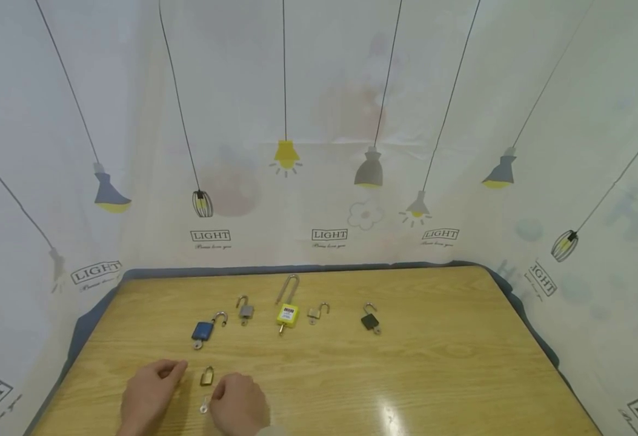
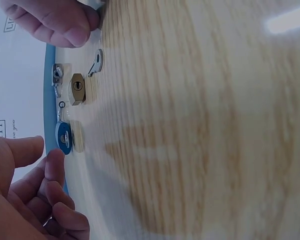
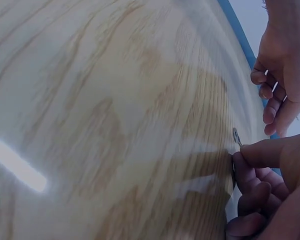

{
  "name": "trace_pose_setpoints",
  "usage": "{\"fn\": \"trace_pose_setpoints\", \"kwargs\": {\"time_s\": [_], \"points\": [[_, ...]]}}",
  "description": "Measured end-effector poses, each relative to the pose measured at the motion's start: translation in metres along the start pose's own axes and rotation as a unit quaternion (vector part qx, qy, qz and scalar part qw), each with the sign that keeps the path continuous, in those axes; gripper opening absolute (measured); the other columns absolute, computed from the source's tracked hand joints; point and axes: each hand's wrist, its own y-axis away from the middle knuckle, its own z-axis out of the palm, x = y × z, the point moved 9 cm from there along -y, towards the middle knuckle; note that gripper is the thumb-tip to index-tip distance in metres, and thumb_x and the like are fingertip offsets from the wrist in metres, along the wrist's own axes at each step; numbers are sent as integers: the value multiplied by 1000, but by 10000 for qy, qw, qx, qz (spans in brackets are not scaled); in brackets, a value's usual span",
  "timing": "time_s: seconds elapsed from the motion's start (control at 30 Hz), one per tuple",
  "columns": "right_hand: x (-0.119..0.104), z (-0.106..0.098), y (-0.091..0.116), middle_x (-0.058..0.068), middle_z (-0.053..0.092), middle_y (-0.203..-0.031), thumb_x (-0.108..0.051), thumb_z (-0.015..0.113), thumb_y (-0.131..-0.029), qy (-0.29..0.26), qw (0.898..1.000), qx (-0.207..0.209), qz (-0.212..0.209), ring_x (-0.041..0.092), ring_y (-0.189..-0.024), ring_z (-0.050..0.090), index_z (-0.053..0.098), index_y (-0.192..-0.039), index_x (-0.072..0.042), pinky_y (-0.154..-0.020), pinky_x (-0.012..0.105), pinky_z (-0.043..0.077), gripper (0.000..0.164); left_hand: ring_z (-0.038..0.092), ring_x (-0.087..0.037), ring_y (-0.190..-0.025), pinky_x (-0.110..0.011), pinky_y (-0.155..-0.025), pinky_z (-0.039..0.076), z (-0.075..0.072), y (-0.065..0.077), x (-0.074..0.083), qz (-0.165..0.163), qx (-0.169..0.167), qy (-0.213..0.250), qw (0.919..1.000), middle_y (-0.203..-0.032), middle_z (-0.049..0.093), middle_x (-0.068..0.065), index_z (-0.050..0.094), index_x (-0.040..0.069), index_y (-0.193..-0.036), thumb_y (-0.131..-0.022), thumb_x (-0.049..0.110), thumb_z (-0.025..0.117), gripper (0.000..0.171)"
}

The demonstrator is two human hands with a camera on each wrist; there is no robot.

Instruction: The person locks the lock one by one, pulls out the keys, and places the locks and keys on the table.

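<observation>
My left hand [image 1: 152, 390] hovers at the near left of the wooden table with loosely bent fingers; its thumb and index finger stand apart with nothing between them. Curled, my right hand [image 1: 239, 402] is low over the table, fingertips right beside a small silver key [image 1: 204, 406]. A thin dark piece shows by those fingertips in the right wrist view; I cannot tell whether they pinch it. Between the hands, just beyond the key, is a small brass padlock [image 1: 206, 376], its keyhole end facing the left wrist view. A blue padlock [image 1: 202, 330] with its shackle swung open lies beyond my left hand.
A row of padlocks with open shackles continues across the table: a grey padlock [image 1: 246, 311], a yellow long-shackle padlock [image 1: 288, 316], a small brass-coloured padlock [image 1: 314, 313] and a black padlock [image 1: 370, 321]. Lamp-printed cloth [image 1: 329, 200] hangs behind the table.
</observation>
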Motion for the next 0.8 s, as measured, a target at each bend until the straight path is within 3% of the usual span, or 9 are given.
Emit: {"fn": "trace_pose_setpoints", "kwargs": {"time_s": [0.23,0.5,0.67,0.8], "points": [[6,-21,-5,-12,54,-62,-15,73,-75,-49,9988,212,-431,8,-57,48,61,-65,-24,-55,30,42,18,62,-28,-86,-46,-75,47,2,0,3,46,60,-43,10000,-97,69,-15,65,0,-112,-93,45,56,49],[23,-71,-2,-14,54,-62,-13,69,-77,72,9907,488,-1266,4,-58,47,62,-70,-22,-56,26,42,13,62,-29,-87,-46,-76,47,0,-1,13,227,199,-66,9995,-99,70,-15,66,1,-109,-93,41,58,43],[41,-101,0,-14,55,-65,-13,69,-78,295,9887,492,-1388,4,-59,47,64,-74,-21,-55,27,41,11,62,-34,-93,-49,-77,47,-4,0,23,536,297,-75,9981,-103,69,-18,67,3,-109,-93,40,58,42],[61,-121,-1,-14,55,-67,-15,70,-78,513,9897,581,-1206,5,-60,48,64,-76,-22,-55,28,42,9,63,-31,-91,-46,-75,48,-6,-3,31,737,331,-95,9967,-103,69,-15,68,5,-109,-93,43,57,42]]}}
